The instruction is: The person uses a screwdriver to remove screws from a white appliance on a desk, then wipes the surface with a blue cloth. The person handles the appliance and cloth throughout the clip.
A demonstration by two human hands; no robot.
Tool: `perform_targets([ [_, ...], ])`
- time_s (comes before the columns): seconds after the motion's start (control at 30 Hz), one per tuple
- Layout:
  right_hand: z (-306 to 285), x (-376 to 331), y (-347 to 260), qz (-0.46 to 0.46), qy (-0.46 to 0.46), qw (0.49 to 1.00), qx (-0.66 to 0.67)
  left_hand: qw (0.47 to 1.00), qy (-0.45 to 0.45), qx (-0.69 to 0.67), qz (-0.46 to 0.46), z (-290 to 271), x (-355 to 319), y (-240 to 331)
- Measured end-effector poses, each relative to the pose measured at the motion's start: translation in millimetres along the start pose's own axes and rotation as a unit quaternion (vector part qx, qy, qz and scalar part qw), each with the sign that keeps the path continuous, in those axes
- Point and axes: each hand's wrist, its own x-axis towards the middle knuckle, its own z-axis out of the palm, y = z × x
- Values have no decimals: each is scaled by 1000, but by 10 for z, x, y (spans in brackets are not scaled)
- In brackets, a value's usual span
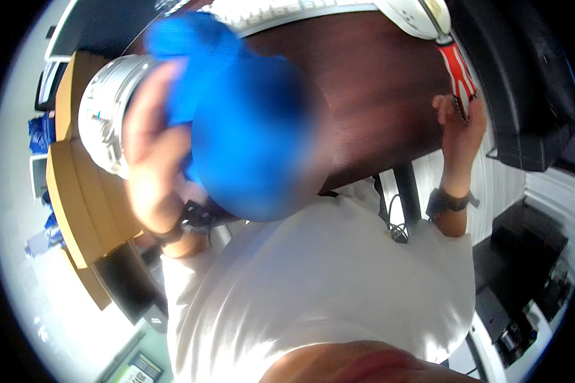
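Note:
On the left my left hand (156,153) is smeared by motion, its fingers closed around a blue cloth (201,48). A large rounded blue area (249,137) below the cloth is too blurred to tell whether it is the same piece. Beside that hand stands a white round container (105,115) with clips on its side. At the far right my right hand (463,134) is raised, fingers bent around the lower end of a red and white handle (458,70). The handle leads up to a white rounded head (421,16), cut off by the upper edge.
A dark reddish-brown tabletop (370,89) lies between my hands. Along its far side runs a white keyboard (281,13). Cardboard boxes (86,198) stand at the left. A black padded seat or bag (524,89) is right of my right hand. Cables (396,230) hang below the table edge.

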Motion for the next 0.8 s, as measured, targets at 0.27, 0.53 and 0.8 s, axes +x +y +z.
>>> perform_targets([
  [0.27, 155, 22, 33, 8, 3, 1000, -20, 850, -277, 448, -10, 545, -194, -529],
  [0.53, 374, 31, 71, 25, -34, 998, -38, 901, -247, 354, 43, 718, -299, -769],
  [0.8, 641, 39, 166, 47, -118, 992, 5, 922, -205, 309, 107, 1047, -114, -908],
])
